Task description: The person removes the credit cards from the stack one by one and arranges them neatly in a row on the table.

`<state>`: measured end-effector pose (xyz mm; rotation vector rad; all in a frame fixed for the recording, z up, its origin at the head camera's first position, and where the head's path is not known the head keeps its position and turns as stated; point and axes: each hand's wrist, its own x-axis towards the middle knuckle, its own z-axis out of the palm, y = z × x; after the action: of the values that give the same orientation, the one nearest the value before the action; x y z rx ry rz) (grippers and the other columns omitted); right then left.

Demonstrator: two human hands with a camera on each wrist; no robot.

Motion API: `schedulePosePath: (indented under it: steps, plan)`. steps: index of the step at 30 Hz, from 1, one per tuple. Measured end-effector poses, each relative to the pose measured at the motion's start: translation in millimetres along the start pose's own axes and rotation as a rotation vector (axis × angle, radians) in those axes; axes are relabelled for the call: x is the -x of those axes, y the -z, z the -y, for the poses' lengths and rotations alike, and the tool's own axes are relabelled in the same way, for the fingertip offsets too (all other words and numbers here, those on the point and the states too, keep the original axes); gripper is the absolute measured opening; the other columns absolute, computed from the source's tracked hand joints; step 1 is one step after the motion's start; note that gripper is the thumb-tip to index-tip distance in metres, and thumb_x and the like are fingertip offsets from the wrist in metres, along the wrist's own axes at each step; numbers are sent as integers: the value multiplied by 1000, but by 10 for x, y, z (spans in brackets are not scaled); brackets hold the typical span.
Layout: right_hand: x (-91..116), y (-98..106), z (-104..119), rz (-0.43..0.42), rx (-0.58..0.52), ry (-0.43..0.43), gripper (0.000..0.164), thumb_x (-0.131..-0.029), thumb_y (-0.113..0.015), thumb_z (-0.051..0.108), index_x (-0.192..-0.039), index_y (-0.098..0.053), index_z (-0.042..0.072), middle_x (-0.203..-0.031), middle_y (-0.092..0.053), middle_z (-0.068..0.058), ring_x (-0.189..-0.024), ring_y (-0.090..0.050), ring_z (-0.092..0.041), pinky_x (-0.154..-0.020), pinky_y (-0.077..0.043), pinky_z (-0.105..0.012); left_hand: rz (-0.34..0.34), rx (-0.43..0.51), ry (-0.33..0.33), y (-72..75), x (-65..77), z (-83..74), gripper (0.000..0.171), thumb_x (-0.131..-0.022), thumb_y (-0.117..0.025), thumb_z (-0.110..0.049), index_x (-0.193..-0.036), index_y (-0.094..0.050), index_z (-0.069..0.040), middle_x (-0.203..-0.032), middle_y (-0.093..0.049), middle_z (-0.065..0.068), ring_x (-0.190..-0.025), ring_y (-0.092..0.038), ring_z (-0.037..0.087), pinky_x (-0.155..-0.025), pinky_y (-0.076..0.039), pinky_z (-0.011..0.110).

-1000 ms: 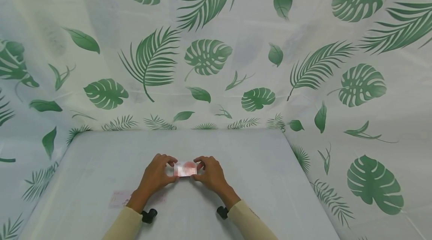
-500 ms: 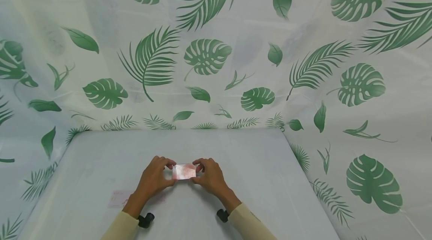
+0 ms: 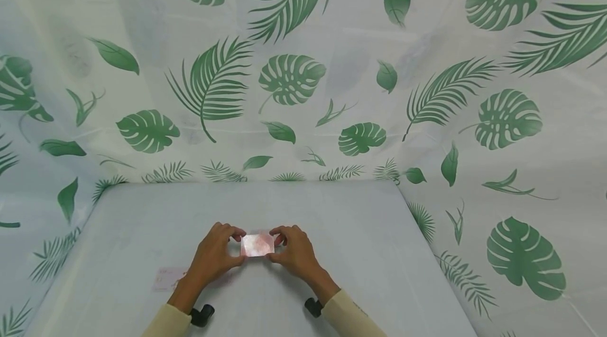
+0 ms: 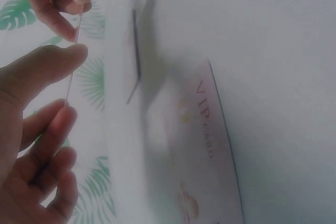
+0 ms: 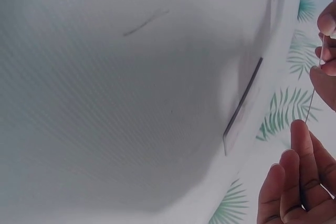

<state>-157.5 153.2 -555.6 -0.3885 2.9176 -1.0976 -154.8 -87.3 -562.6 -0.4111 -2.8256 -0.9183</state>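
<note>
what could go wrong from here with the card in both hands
The shiny card may slip or bend, since the left hand and right hand pinch only its ends. Glare on its face could hide the print. The left arm crosses above the VIP card and might nudge it.

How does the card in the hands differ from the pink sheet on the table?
The left hand and right hand hold the card up; the pink sheet lies flat on the table. The card looks smaller than the sheet. The card shines brightly; the sheet looks pale. Both are pinkish.
</note>
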Motion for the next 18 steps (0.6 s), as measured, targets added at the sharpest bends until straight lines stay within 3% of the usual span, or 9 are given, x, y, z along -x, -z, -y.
schedulePosePath:
  steps: [5,18]
  plan:
    - [28,-15,-3,1,0,2,49,-77,-95,24,-122,-76,17,-93,-71,1,-89,-61,-19,-73,-44,-23,-17,14,-9,9,38,-3,50,-70,-99,-25,-113,-75,-19,-96,-69,-6,-93,-52,9,-79,-51,33]
    - [119,-80,5,12,11,-38,50,-76,-97,27,-120,-77,18,-91,-71,5,-84,-53,-7,-73,-44,-23,43,-2,46,20,122,-30,52,-68,-101,-29,-113,-75,-23,-96,-68,-9,-91,-48,6,-80,-49,31]
